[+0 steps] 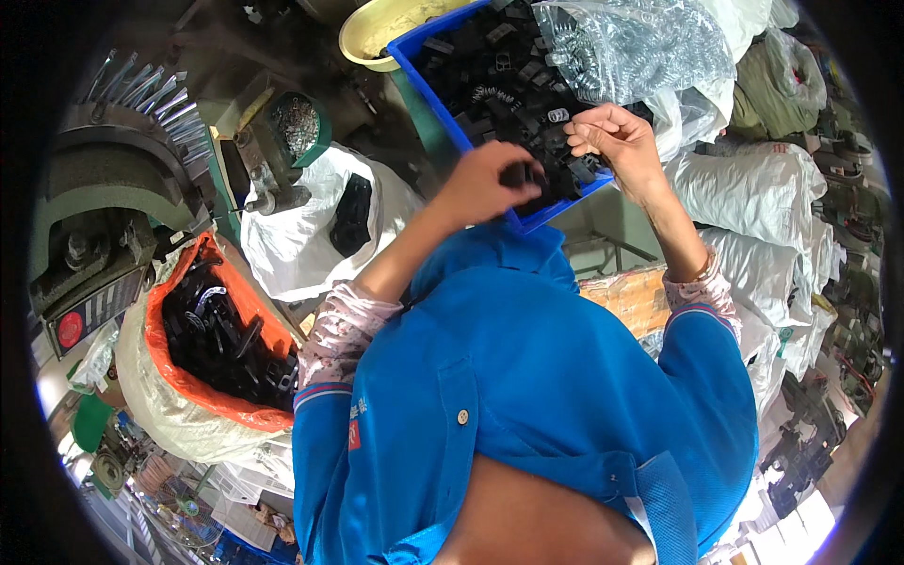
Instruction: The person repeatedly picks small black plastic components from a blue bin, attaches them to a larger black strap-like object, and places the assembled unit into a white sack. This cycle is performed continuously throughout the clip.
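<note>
My left hand (478, 185) is closed around a small black part (524, 179), probably plastic, over the near left edge of a blue tray (428, 87). Motion blurs this hand a little. Above the tray's near right side, my right hand (621, 146) has its thumb and fingers pressed together; what they pinch, if anything, is too small to make out. Many black parts (513, 71) fill the tray. Just left of the right fingertips shows a small shiny piece (557, 115). A clear bag of metal springs (640, 52) lies across the tray's far right corner.
A yellow basin (363, 38) stands beyond the tray. To the left are a white sack (292, 235), a green container of small metal pieces (299, 127), an orange-lined sack of black parts (221, 330) and a machine (89, 202). White sacks (753, 198) are stacked on the right.
</note>
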`<state>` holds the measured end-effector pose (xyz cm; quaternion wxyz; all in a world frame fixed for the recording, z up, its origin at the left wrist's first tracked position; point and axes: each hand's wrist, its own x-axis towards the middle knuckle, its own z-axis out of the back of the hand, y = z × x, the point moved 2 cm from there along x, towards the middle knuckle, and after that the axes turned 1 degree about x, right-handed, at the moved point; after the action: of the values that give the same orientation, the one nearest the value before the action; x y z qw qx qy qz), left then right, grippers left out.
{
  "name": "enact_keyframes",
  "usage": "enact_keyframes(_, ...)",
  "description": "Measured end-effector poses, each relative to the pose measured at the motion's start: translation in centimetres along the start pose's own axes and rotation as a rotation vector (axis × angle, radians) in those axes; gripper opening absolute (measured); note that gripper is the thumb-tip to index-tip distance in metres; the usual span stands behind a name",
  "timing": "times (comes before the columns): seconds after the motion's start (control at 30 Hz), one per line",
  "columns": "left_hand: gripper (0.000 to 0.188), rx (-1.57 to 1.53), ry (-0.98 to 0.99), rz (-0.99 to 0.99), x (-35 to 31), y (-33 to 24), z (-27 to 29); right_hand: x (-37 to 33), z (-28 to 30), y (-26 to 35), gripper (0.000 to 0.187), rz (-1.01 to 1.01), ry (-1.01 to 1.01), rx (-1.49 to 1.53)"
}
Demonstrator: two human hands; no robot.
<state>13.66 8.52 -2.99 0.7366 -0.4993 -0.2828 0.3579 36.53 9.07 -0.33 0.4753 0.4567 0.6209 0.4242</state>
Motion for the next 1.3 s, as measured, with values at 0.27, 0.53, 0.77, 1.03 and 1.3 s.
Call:
enact_keyframes(0.27, 0.027, -0.417, -0.337, 0.263, 0.4, 1.3, 2.6, 2.0, -1.1, -0.8, 0.016, 0.258, -0.144, -0.888)
enact_keyframes(0.53, 0.031, -0.524, -0.455, 0.345, -2.5, 1.7, 4.9, 4.6, -4.7, -2.5, 0.022, 0.307, 0.277, -1.508)
enact_keyframes(0.77, 0.028, -0.44, -0.458, 0.227, -3.3, 1.7, 5.0, 4.5, -4.9, -0.2, 0.011, 0.318, 0.204, -1.029)
enact_keyframes(1.03, 0.027, -0.409, -0.439, 0.176, -3.4, 0.2, 5.3, 2.9, -10.2, 2.6, 0.009, 0.237, 0.289, -0.695)
enact_keyframes(1.3, 0.028, -0.299, -0.597, 0.149, -4.9, -1.3, 6.5, 4.9, -12.5, 3.5, 0.022, 0.322, 0.548, -0.713)
